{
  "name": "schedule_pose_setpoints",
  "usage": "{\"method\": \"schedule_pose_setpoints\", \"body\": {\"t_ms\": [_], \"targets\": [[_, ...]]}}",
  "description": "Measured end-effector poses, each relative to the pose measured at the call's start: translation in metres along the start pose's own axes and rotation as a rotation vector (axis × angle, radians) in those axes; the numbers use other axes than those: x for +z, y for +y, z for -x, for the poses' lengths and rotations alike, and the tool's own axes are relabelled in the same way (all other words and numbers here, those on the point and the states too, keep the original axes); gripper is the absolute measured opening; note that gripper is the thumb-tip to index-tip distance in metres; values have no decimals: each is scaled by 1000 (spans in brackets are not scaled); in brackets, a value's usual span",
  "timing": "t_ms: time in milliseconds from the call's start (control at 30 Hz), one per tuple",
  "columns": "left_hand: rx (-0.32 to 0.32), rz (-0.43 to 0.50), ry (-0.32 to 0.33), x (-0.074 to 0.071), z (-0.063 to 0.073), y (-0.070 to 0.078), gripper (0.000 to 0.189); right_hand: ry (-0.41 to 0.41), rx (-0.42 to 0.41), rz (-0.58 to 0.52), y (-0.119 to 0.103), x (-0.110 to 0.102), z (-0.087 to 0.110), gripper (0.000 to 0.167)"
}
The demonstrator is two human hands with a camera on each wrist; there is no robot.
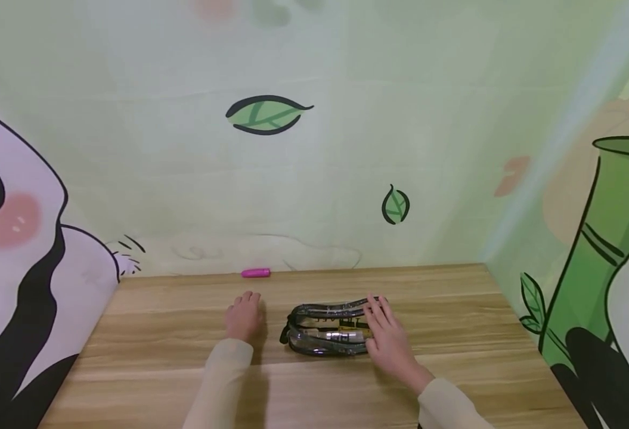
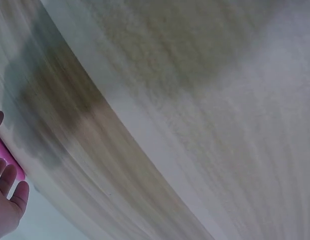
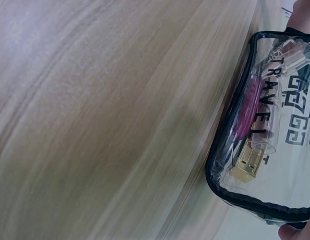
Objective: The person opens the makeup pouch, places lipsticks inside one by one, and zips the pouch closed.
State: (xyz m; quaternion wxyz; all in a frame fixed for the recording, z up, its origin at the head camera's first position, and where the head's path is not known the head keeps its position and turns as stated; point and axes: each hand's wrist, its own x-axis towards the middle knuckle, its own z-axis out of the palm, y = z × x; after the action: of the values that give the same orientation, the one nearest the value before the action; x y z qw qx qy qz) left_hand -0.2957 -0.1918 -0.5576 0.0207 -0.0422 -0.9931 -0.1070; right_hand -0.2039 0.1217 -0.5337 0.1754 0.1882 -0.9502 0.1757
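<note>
In the head view my left hand hovers over or rests on the table, left of a clear pouch and apart from it. Its fingers are relaxed and point toward a short pink tube at the back edge. The left wrist view has these fingers close to the pink tube, with a gap I cannot measure. My right hand holds the right end of the black-trimmed pouch, thumb on the near side, fingers across the far rim. TRAVEL is printed on the pouch; a clear tube, a magenta item and a gold block lie inside.
The wood-grain table runs back to a printed cloth wall with leaf drawings. Panda and bamboo pictures cover the side cloths. A black zip pull hangs at the pouch's left end.
</note>
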Motion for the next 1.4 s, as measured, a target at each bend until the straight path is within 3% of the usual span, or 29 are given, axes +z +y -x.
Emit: {"method": "schedule_pose_setpoints", "body": {"t_ms": [167,633,833,1100,1400], "targets": [[-4,10,-19,0,-9,1,37,0,-8,24,2,2,-2,58],[24,-12,53,17,-31,-6,37,-37,16,15,1,0,2,58],[31,-19,23,13,-41,-4,48,6,-9,33,2,0,1,57],[52,-59,44,11,-55,-6,46,36,-24,59,2,3,-2,58],[54,-45,51,6,-60,-2,47,55,-18,75,3,6,0,58]]}}
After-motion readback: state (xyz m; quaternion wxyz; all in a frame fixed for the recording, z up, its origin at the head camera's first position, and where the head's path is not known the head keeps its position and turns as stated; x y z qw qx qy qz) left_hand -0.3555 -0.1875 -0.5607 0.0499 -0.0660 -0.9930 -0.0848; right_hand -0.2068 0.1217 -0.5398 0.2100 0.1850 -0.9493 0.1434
